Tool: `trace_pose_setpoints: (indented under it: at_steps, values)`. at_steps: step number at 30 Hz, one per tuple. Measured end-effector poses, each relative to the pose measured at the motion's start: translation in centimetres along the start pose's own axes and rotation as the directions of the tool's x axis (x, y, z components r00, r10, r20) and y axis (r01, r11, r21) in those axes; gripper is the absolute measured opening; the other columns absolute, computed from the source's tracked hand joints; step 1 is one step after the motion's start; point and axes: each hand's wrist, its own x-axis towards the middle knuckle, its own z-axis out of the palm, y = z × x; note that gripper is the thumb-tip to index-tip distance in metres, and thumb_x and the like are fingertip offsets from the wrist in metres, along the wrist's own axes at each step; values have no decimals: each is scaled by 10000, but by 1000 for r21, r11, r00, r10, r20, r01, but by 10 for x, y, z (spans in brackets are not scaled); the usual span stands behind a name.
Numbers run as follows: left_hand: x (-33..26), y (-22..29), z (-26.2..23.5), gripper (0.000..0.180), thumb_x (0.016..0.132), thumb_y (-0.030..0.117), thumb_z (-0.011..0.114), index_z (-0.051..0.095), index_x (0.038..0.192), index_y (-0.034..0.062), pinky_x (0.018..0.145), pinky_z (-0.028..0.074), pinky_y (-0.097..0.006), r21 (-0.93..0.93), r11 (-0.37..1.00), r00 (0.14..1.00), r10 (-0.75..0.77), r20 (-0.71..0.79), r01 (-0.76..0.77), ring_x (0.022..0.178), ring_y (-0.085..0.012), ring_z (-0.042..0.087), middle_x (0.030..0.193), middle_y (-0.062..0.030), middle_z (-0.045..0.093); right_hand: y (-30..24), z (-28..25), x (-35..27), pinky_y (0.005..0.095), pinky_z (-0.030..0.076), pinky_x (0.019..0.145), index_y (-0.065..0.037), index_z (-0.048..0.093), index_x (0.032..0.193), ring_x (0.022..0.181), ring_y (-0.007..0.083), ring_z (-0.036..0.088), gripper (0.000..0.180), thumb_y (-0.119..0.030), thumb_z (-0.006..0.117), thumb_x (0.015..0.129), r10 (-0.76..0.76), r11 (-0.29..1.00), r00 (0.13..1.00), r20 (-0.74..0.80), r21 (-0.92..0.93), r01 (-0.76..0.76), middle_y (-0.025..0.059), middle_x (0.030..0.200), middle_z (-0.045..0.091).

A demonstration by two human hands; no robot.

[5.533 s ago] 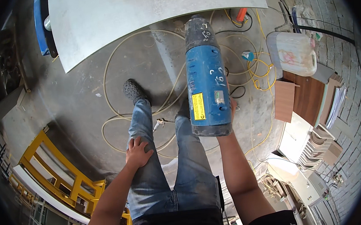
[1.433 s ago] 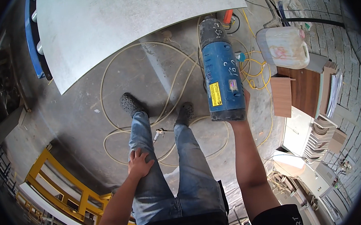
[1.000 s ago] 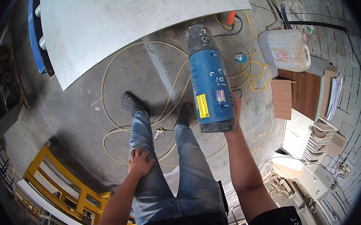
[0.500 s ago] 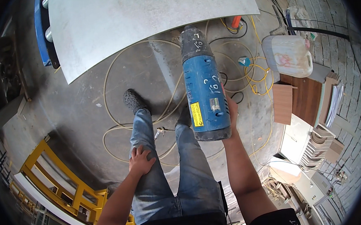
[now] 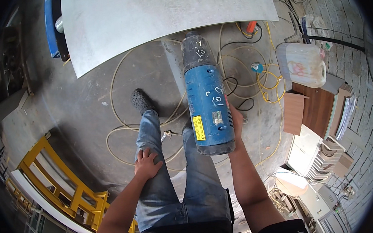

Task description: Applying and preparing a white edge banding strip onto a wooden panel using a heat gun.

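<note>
Blue power tool (image 5: 208, 100) gripped in right hand (image 5: 237, 120); left hand (image 5: 146, 163) flat, empty, on thigh.

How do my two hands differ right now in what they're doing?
The right hand grips the blue power tool from its far side, raised in front of the body; the left hand holds nothing. The left hand lies flat, fingers spread, on the jeans at the thigh; the right hand wraps around the tool's body. Both are bare.
</note>
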Motion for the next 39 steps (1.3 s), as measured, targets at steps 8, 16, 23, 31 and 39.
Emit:
trace_pose_setpoints:
  at_steps: [8,16,23,31,39]
  values:
    - [-1,-5,2,538,807,483,622,568,1282,235,1090,309,-523,-4,1000,1000,3,-8,-3,1406,-370,214,1503,-72,302,-14,17,-4,377,416,547,1,510,871,637,373,529,217,-132,628,748,-53,997,994,96,-46,58,165,719,513]
    - [-1,-7,1,556,809,500,606,556,1295,234,1095,299,-518,-11,1000,1000,1,-7,-1,1409,-358,213,1502,-70,304,-8,26,-10,233,492,690,65,580,1151,772,90,599,333,-185,543,934,-66,993,982,176,-83,81,51,887,654]
    - [-2,-10,0,563,809,490,622,547,1301,228,1088,306,-545,-44,999,1000,-1,1,1,1415,-364,192,1513,-77,290,-14,36,-10,255,496,714,59,576,1153,788,122,613,323,-143,572,901,-89,986,967,237,-118,119,76,900,656]
    - [-3,-12,0,561,816,493,612,544,1303,223,1098,291,-544,-58,998,1000,-2,-2,2,1417,-361,190,1514,-79,287,-44,58,-2,406,412,533,-5,483,780,607,356,518,187,-87,632,702,-238,956,950,201,-121,266,157,679,478]
    - [-4,-15,2,565,815,499,597,545,1312,234,1106,271,-527,-92,996,1000,-11,-9,10,1422,-345,192,1525,-71,283,-45,65,-6,316,476,649,85,559,1072,721,297,610,355,-137,605,799,-258,926,911,322,-187,329,192,845,595]
